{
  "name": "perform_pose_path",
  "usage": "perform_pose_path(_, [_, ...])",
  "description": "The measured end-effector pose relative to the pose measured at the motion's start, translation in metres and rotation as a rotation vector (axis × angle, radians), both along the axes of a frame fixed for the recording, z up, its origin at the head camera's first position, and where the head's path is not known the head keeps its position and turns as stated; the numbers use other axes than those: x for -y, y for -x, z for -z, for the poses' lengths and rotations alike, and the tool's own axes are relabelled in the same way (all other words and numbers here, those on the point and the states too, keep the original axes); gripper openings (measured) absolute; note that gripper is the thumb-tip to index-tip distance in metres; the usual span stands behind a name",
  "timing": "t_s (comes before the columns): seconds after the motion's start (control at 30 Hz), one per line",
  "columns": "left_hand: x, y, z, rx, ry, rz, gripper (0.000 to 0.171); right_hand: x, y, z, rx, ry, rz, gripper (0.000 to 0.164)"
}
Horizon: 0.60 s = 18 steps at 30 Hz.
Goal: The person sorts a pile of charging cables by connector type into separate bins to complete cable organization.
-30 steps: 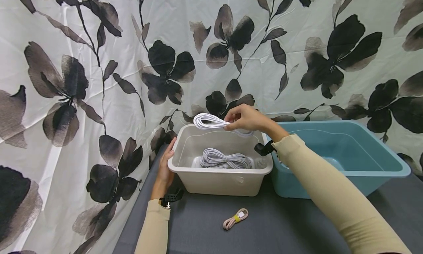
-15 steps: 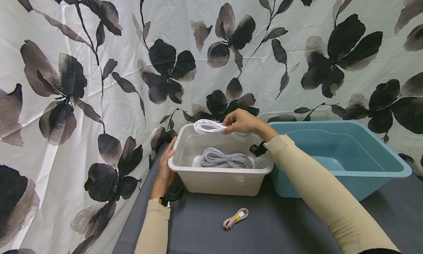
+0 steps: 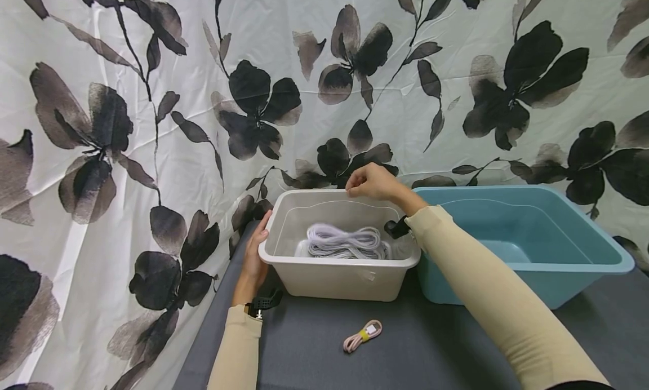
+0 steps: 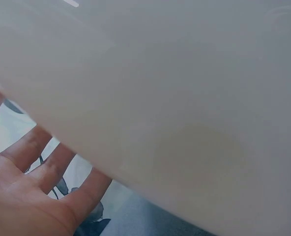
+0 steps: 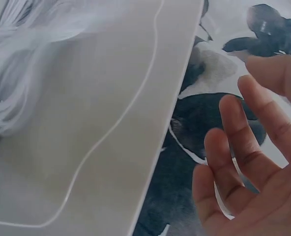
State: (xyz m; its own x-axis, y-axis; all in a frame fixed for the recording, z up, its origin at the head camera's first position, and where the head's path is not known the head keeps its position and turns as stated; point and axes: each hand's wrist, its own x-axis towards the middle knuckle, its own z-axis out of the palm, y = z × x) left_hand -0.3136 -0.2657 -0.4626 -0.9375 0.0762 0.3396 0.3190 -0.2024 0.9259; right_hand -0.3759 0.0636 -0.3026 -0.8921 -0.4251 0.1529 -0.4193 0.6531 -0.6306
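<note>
White coiled cables [image 3: 347, 242] lie in a bundle inside the off-white plastic bin [image 3: 334, 280]; the uppermost coil looks blurred. Over the bin's back rim is my right hand [image 3: 374, 182], its fingers loosely bent and holding nothing. The right wrist view shows that hand [image 5: 253, 152] just outside the rim, apart from the cables [image 5: 17, 73]. My left hand [image 3: 255, 259] rests against the bin's left side. In the left wrist view its fingers [image 4: 89, 191] extend along the bin wall [image 4: 135, 98], which hides the fingertips.
A blue plastic bin [image 3: 517, 226] stands to the right, partly behind the right sleeve. A small pinkish cable [image 3: 362, 336] with a yellow tie lies on the dark grey surface [image 3: 304, 345] in front. A floral curtain [image 3: 284, 52] hangs behind.
My right hand has let go of the white coiled cable, which has dropped onto the other one in the off-white bin. My left hand stays at the bin's side.
</note>
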Motion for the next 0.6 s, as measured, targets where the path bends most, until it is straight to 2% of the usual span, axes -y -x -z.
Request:
perform_pose_path(0.33, [-0.001,-0.001,-0.002,0.01,0.009,-0.007,0.059,-0.011,-0.01,-0.01,0.061,0.001,-0.093,0.013])
perform_pose_path(0.47, [-0.001,-0.002,-0.003,0.012,0.005,-0.005,0.059,-0.017,-0.025,-0.016,0.035,-0.008,-0.151,0.014])
perform_pose_path(0.6, [-0.002,-0.003,-0.003,0.009,-0.001,-0.005,0.06,-0.025,-0.048,-0.023,0.006,0.002,-0.218,0.011])
